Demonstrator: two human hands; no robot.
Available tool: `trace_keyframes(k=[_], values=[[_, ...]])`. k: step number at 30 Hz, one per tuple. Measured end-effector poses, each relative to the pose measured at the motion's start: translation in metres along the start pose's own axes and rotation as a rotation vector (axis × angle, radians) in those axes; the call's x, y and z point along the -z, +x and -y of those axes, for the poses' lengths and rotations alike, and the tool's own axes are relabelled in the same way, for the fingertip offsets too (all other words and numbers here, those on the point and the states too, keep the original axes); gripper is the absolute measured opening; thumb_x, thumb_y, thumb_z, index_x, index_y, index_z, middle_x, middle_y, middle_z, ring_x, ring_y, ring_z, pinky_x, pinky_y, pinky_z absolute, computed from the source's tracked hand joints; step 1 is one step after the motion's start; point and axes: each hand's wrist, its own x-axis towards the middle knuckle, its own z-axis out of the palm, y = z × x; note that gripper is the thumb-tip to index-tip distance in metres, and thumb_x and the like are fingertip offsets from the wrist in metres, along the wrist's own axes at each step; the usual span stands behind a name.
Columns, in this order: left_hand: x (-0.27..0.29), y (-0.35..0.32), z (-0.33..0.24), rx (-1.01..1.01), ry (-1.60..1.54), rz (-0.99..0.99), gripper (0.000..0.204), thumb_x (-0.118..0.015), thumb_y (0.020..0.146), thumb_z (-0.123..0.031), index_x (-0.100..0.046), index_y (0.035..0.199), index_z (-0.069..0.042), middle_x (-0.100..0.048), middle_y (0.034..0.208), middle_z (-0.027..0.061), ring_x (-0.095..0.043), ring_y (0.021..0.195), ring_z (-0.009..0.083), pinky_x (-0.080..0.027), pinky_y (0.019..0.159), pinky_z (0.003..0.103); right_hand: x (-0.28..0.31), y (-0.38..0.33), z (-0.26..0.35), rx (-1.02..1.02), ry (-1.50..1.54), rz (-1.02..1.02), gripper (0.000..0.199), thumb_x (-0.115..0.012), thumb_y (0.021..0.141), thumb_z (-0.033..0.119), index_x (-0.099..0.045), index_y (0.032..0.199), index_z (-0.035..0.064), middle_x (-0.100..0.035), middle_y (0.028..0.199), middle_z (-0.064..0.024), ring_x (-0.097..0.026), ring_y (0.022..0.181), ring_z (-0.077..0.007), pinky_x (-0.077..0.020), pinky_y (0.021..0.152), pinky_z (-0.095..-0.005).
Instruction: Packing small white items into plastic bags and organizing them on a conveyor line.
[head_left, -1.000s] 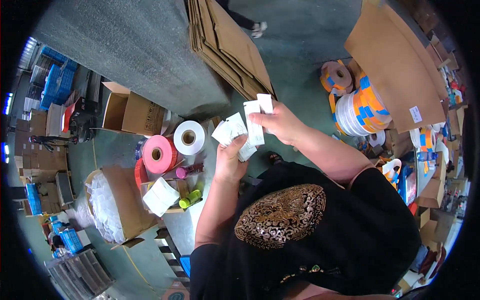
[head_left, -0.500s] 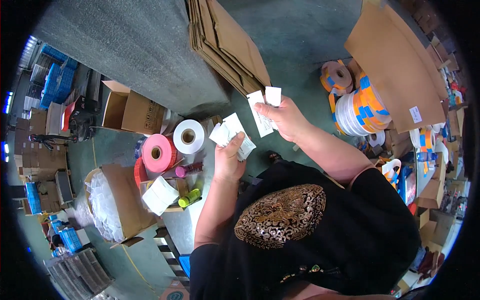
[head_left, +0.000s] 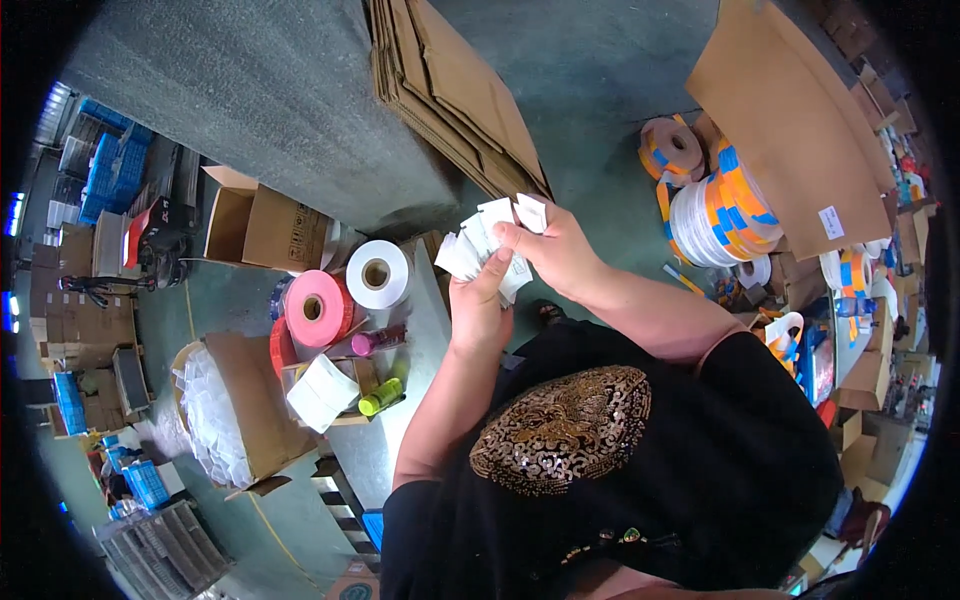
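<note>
Several small white paper labels point(head_left: 460, 255) with dark print are fanned out in front of my body. My left hand point(head_left: 482, 303) pinches them, thumb on top. Close against it, my right hand point(head_left: 560, 248) grips more white labels point(head_left: 530, 212) between thumb and fingers. The two bunches overlap where my hands meet, so I cannot tell which hand holds the middle ones. Print on the labels is too small to make out.
At left stand a pink roll point(head_left: 312, 308), a white roll point(head_left: 377, 274), a yellow-green bottle point(head_left: 380, 397) and a carton of clear plastic point(head_left: 215, 410). Flattened cardboard point(head_left: 460, 90) leans ahead. Orange-and-blue-marked reels point(head_left: 715, 225) sit at right beside a large cardboard sheet point(head_left: 790, 130).
My two hands have come together. The right hand moved left and down with its labels, and the left rose slightly to the right, so the separate bunches now overlap.
</note>
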Motion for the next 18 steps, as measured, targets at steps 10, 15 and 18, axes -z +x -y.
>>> trace_keyframes(k=[10, 15, 18], values=[[0.002, 0.002, -0.010, 0.017, 0.165, 0.098, 0.029, -0.056, 0.078, 0.001, -0.053, 0.107, -0.004, -0.057, 0.101, 0.0016, -0.053, 0.092, 0.0117, -0.042, 0.080, 0.026, 0.002, -0.007, 0.004, -0.088, 0.135, -0.008, 0.016, -0.055, 0.081, 0.005, -0.057, 0.096, -0.0005, -0.060, 0.089, -0.0037, -0.054, 0.082, -0.0100, -0.0431, 0.074, -0.0256], [0.006, -0.002, -0.011, 0.020, 0.260, 0.094, 0.032, -0.057, 0.077, 0.002, -0.051, 0.108, -0.004, -0.056, 0.101, 0.0013, -0.053, 0.092, 0.0112, -0.041, 0.081, 0.027, 0.002, -0.006, 0.014, -0.112, 0.178, 0.002, 0.017, -0.055, 0.082, 0.005, -0.056, 0.098, -0.0004, -0.059, 0.090, -0.0034, -0.054, 0.083, -0.0096, -0.0432, 0.074, -0.0255], [0.008, -0.006, -0.011, 0.031, 0.240, 0.082, 0.033, -0.058, 0.077, 0.001, -0.051, 0.109, -0.004, -0.056, 0.101, 0.0012, -0.053, 0.092, 0.0111, -0.041, 0.081, 0.027, 0.001, -0.007, 0.015, -0.134, 0.171, 0.004, 0.017, -0.055, 0.082, 0.006, -0.055, 0.098, -0.0002, -0.059, 0.090, -0.0029, -0.054, 0.082, -0.0093, -0.0432, 0.074, -0.0253]])
